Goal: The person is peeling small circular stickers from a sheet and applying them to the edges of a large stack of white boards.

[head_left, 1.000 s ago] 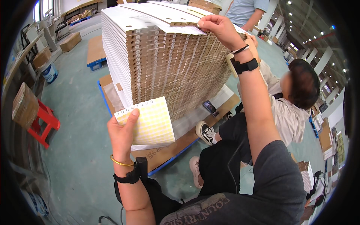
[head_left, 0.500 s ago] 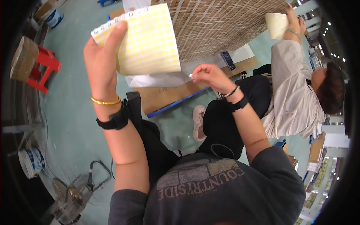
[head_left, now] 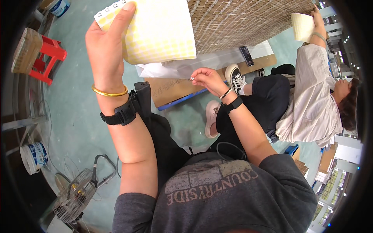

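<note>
At the upper left, my left hand grips a spiral notebook with a yellow-and-white checked cover, thumb pressed on top beside the wire rings. The notebook is held up in front of a large woven panel, overlapping its left part. Lower and to the right, my right hand is closed in a pinch on a small white piece, too small to name. That hand is apart from the notebook, in front of the brown cardboard and white sheet below the panel.
On the right a co-worker sits, holding a cream-coloured pad by the panel's edge. A dark phone lies on the white sheet. A red stool, a floor fan and a white bucket stand at left.
My right hand has shifted slightly left, still pinching the white piece. The notebook is higher in view, its top edge partly cut off. The co-worker's pad has shifted right in the picture.
</note>
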Motion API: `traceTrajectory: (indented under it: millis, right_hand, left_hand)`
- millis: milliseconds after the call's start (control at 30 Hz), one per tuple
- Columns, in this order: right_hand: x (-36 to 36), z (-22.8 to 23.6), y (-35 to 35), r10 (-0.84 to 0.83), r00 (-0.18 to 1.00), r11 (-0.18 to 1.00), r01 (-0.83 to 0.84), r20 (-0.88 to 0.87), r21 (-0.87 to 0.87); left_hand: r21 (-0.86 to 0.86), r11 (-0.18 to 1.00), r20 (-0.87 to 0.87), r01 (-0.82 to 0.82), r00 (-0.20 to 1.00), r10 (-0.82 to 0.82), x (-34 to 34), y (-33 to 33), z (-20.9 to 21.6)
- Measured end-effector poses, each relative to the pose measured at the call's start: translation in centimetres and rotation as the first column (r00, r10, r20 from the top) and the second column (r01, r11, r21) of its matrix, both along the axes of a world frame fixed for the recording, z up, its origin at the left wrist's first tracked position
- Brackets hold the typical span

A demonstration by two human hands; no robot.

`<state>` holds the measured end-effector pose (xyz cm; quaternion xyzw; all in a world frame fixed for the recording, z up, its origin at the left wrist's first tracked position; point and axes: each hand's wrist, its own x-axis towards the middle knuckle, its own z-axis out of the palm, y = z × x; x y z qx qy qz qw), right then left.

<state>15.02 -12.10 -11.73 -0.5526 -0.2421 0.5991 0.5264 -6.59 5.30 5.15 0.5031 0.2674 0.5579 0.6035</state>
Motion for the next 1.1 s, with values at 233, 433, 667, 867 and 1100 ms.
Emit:
traceTrajectory:
  millis: [233,433,667,867,1100]
  right_hand:
    - [-0.9,-1.1,0.3,-0.033,0.999,0.999,0.032,-0.015,-0.029]
    - [-1.2,-1.3,-0.1,-0.047,0.996,0.998,0.049,-0.081,0.032]
    - [-1.2,-3.8,-0.6,0.079,0.995,0.994,-0.083,-0.054,-0.065]
    - [-2.9,-5.9,-1.2,-0.031,0.985,0.998,0.022,-0.172,-0.056]
    - [-3.7,-9.7,-1.4,0.05,0.986,0.973,-0.084,-0.157,-0.217]
  left_hand:
    - [-0.017,1.0,0.011,0.007,1.0,-0.007,-0.2,0.0,0.1]
    - [0.01,1.0,0.01,0.017,1.0,-0.017,-0.1,0.1,0.0]
    - [0.013,1.0,-0.015,0.004,1.0,-0.004,-0.1,-0.3,0.2]
    - [0.021,1.0,-0.056,0.0,0.998,0.001,-0.2,-0.3,-0.3]
    - [0.032,0.999,-0.104,-0.011,0.994,0.014,-0.6,-0.4,-0.5]
